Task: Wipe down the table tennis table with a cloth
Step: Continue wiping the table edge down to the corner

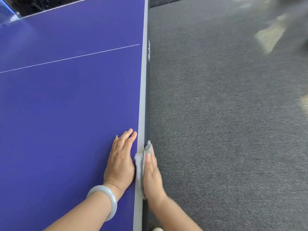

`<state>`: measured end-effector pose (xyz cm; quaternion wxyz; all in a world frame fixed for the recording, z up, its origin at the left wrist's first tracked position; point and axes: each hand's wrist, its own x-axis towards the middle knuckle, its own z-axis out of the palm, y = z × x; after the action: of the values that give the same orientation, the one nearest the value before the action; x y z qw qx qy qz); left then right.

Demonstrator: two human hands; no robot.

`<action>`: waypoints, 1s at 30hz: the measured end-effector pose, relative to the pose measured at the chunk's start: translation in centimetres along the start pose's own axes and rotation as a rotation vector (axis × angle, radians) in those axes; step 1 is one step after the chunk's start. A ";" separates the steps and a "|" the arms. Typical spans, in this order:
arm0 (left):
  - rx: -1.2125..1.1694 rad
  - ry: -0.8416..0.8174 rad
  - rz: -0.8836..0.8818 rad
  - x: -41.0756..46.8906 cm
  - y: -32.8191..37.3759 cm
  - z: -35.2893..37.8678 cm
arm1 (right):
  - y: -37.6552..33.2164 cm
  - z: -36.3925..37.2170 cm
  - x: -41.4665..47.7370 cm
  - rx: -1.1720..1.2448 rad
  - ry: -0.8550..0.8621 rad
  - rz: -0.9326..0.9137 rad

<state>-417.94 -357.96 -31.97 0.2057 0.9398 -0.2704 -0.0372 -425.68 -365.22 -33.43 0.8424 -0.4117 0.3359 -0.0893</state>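
Note:
The blue table tennis table [66,105] fills the left half of the view, with a pale grey band along its right edge. My left hand [121,160] lies flat on the blue top just inside that edge, fingers straight, a pale bangle on the wrist. My right hand [152,174] presses a grey cloth [140,162] against the table's side edge with straight fingers. The cloth is bunched between the hand and the edge and pokes out past the fingertips.
Grey carpet [225,122] covers the floor to the right of the table. A thin white line [70,58] crosses the top farther away. The dark net [41,5] runs along the top left. Blurred pale shapes [270,35] lie on the carpet at the far right.

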 end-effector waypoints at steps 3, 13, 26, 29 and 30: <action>0.014 -0.001 -0.002 -0.1 0.0 0.0 | 1.5 -0.6 0.8 -0.195 -0.061 -0.182; 0.012 0.014 0.018 -0.2 0.1 0.1 | 0.0 0.2 2.0 -0.258 0.011 0.034; 0.023 -0.016 0.028 0.0 0.7 -0.4 | -0.1 1.3 3.2 -0.324 0.072 -0.064; 0.053 -0.020 0.055 -0.1 0.8 -0.5 | -3.2 2.6 8.7 -0.341 0.069 -0.032; 0.068 -0.024 0.056 -0.1 0.7 -0.5 | -4.3 3.2 10.5 -0.358 0.061 -0.015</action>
<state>-418.31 -358.22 -31.27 0.1712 0.9378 -0.3001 -0.0335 -415.13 -370.51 -33.97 0.7446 -0.5545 0.3687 -0.0467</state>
